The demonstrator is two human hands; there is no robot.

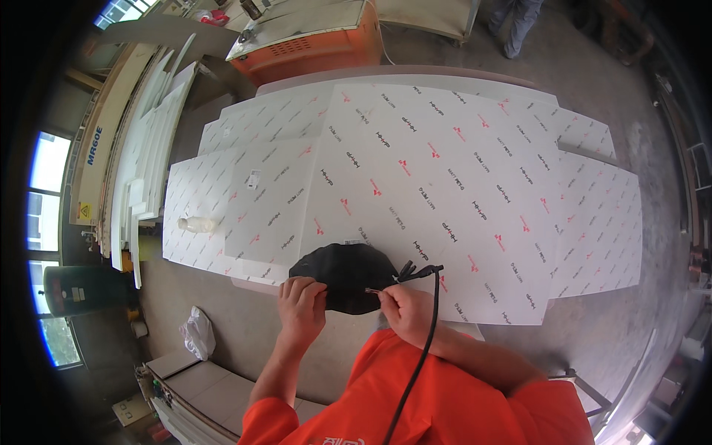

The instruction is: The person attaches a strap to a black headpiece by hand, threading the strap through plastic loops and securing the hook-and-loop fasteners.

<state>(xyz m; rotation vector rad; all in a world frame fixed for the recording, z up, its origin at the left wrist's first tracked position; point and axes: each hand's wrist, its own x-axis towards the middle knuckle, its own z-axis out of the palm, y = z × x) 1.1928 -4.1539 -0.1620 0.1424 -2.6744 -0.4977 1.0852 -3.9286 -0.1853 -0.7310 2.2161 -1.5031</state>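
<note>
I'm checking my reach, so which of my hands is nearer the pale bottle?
Left. Your left hand, at the left edge of the black item, is right of the bottle and closer to you; your right hand is farther right, at the opposite side.

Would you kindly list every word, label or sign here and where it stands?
I won't copy wording out, but it stands here:
White sheets: repeated black and red print.
White label on them: too small to read.
Beige beam: dark lettering, yellow warning sign.
Orange shirt: white characters, partly cut off.
Green drum: label, too small to read.
Black item: no print visible.
</note>
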